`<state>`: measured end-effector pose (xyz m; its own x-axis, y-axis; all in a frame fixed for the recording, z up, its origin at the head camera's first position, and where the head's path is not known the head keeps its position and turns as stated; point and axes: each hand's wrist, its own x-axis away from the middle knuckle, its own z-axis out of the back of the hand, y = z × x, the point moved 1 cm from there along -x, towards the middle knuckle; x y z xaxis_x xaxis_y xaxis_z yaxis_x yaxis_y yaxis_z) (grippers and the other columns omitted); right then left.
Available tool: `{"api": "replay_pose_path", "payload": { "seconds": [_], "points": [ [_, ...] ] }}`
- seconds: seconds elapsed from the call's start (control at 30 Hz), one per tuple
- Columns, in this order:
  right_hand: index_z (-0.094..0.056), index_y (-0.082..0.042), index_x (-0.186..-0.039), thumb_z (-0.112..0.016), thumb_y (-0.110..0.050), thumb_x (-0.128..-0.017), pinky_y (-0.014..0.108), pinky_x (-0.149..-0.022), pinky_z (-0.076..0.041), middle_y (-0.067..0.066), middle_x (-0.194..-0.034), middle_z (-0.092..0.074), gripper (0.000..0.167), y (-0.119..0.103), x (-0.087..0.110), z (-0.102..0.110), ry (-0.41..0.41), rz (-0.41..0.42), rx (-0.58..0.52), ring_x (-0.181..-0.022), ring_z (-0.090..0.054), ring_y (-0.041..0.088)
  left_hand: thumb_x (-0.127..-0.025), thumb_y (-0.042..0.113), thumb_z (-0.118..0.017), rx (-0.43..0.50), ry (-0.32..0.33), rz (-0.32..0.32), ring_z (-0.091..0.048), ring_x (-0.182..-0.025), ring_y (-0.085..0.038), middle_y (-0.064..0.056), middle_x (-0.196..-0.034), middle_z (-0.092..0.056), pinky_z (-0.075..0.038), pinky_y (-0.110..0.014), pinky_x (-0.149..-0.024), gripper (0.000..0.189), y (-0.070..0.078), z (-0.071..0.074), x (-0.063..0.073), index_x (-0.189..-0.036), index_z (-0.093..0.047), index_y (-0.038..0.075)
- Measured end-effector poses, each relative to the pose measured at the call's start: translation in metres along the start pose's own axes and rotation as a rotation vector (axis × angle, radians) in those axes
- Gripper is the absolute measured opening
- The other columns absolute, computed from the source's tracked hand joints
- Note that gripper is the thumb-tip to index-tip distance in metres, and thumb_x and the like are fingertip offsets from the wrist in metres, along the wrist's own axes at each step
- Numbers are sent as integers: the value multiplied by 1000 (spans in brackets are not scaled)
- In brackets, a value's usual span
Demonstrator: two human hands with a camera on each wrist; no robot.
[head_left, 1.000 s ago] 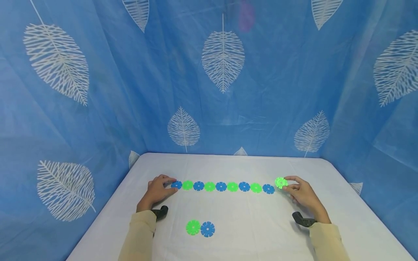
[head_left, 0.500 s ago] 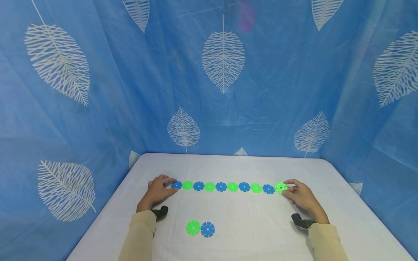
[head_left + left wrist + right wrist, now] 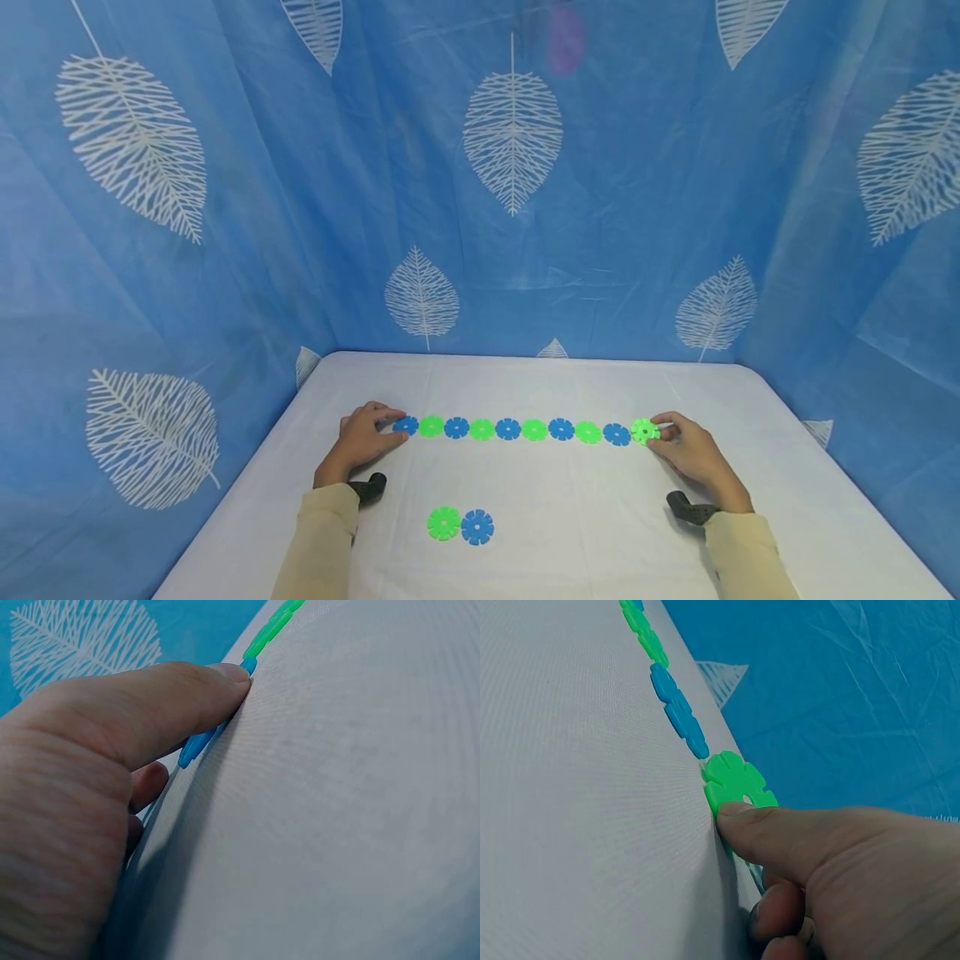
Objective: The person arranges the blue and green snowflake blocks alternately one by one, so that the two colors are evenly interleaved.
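A row of alternating blue and green notched snowflake discs crosses the table. At its left end, my left hand [image 3: 366,435] holds the blue snowflake disc [image 3: 406,426] between thumb and fingers. In the left wrist view the thumb covers part of that blue disc [image 3: 196,747], which lies flat. My right hand [image 3: 692,450] pinches the green snowflake disc [image 3: 643,431] at the row's right end. The right wrist view shows this green disc [image 3: 735,780] tilted up, the thumb on its face, beside a flat blue disc [image 3: 678,711].
A loose green disc [image 3: 444,523] and blue disc [image 3: 477,527] lie side by side nearer the front. White cloth covers the table [image 3: 585,517]. Blue curtains [image 3: 510,275] with white leaf prints stand behind and at both sides.
My right hand has lowered the green disc to the row's right end, beside the last blue disc, still pinching it. The left hand has stayed in place.
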<state>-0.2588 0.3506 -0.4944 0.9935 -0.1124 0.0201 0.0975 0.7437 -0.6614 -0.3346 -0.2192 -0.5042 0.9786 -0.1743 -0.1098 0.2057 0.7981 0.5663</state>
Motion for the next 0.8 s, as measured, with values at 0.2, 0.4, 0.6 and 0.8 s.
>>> {"api": "replay_pose_path", "payload": {
  "seconds": [0.2, 0.4, 0.6, 0.8],
  "points": [
    [-55, -2, -135, -70, -31, -93, 38, -71, -48, 17, -109, -61, 54, -1, 0, 2, 3, -4, 76, -86, -56, 24, -83, 40, -78, 14, -5, 6, -51, -123, -30, -6, -124, -61, -26, -55, -105, 43, 1, 0, 0, -123, -72, 26],
    [-57, -1, -135, -70, -32, -93, 46, -81, -45, 13, -105, -60, 54, -1, 0, 2, 2, 10, 110, -93, -53, 28, -83, 41, -78, 11, -2, 8, -51, -124, -30, -5, -125, -61, -26, -54, -105, 43, -2, -3, 0, -123, -72, 27],
    [-59, -2, -133, -69, -31, -93, 48, -83, -46, 13, -105, -61, 50, 1, 0, 1, 7, 24, 116, -95, -54, 28, -83, 40, -78, 17, 9, -4, -52, -122, -30, -5, -123, -61, -26, -54, -103, 43, -4, -4, 0, -123, -72, 26],
    [-58, -2, -135, -68, -33, -94, 60, -90, -46, 23, -117, -63, 52, 1, -1, 1, -5, 34, 135, -108, -58, 40, -83, 41, -78, 6, 8, -6, -51, -122, -29, -5, -124, -61, -26, -54, -104, 42, -2, -3, 0, -123, -72, 27]
  ]
}}
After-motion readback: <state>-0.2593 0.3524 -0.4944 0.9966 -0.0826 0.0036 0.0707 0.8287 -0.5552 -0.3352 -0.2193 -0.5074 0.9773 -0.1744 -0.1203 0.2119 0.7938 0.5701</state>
